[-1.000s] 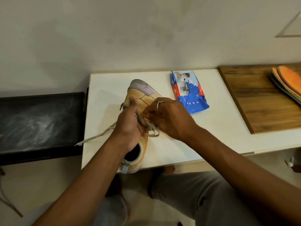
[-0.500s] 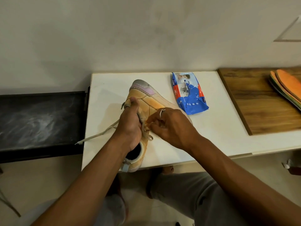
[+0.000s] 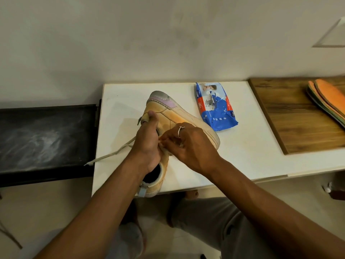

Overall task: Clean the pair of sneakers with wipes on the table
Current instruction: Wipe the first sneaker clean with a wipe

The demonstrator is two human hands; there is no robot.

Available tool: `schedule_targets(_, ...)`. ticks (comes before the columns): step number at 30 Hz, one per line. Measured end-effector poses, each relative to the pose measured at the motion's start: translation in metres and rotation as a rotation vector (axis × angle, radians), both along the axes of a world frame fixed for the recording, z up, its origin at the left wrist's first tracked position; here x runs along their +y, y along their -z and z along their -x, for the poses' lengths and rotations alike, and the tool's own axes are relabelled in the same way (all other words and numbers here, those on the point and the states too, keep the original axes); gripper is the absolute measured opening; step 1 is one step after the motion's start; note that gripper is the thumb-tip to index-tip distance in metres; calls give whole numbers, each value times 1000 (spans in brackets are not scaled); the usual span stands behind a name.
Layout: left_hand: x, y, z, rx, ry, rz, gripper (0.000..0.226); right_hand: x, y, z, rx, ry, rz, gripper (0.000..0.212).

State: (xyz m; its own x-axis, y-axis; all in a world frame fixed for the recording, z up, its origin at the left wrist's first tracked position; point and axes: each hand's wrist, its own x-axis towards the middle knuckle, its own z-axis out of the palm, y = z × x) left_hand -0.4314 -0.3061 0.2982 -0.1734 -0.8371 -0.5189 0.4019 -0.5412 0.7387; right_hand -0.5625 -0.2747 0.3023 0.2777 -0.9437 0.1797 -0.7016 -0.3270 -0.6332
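Left hand (image 3: 147, 144) grips the tan leather sneaker (image 3: 168, 116) at the white worktop (image 3: 242, 146) front edge; right hand (image 3: 188, 144) pinches its beige lace (image 3: 112, 154). Blue wipes packet (image 3: 214, 107) at rear edge appears unused; wiping not started.

— Where does the view look from?
— One head-worn camera, above and behind the left hand (image 3: 147, 144) and right hand (image 3: 190, 146), facing forward and down.
— How near?
— Close: forearms fill the lower frame; the white desk (image 3: 242, 146) spreads beyond the hands, a wall rising behind it.
— Any second view?
— None; nothing is shared.
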Motion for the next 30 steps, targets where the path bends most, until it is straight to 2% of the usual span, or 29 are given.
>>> schedule_targets(3,-1,1,0,17,-12,-12,53,-6,2,6,44,109,38,15)
schedule_targets(6,-1,2,0,12,-15,-27,56,-11,2,12,91,228,-19,19)
schedule_targets(12,-1,3,0,-7,-22,-8,55,0,-1,13,105,45,-84,17)
schedule_targets(17,-1,0,2,26,-34,-20,52,-4,1,21,219,179,-17,21)
schedule_targets(20,0,1,3,11,-25,-14,52,-3,3,15,167,196,44,19)
schedule_targets(25,-2,9,1,-27,-22,7,52,-6,-1,7,101,53,-3,15)
schedule_targets(30,-2,3,1,-23,22,12,56,-9,-4,22,177,218,11,15)
